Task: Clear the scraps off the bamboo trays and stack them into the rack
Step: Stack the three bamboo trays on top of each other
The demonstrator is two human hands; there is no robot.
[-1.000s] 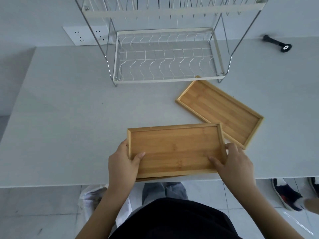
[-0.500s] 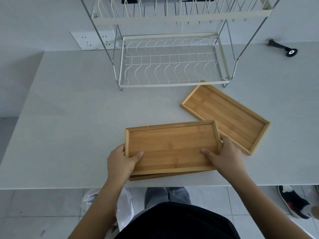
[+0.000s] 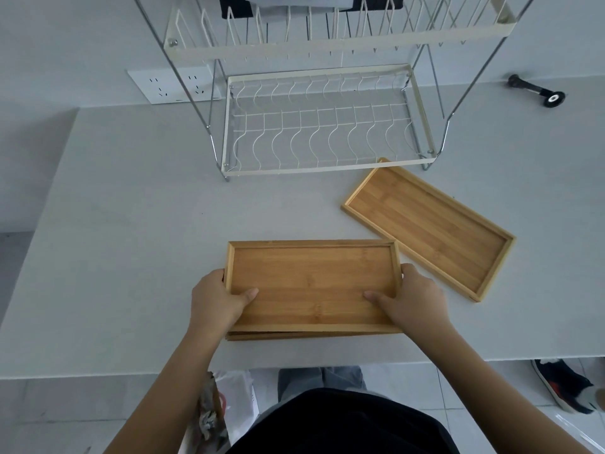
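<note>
A stack of bamboo trays (image 3: 311,283) rests near the table's front edge, the top one bare, with the edge of another showing beneath it. My left hand (image 3: 216,301) grips the stack's left end, thumb inside the top tray. My right hand (image 3: 411,301) grips the right end the same way. Another bamboo tray (image 3: 429,227) lies bare and angled on the table to the right. The white wire rack (image 3: 322,126) stands behind, both tiers holding nothing.
A black handled tool (image 3: 538,91) lies at the back right of the grey table (image 3: 124,240). A wall socket (image 3: 170,85) sits behind the rack's left leg. A white bag with scraps (image 3: 226,407) hangs below the table edge. A shoe (image 3: 563,385) is on the floor at right.
Both hands have slid the held stack a little away from the table's front edge, and the top tray now sits squarer on the one beneath. The angled tray has not moved.
</note>
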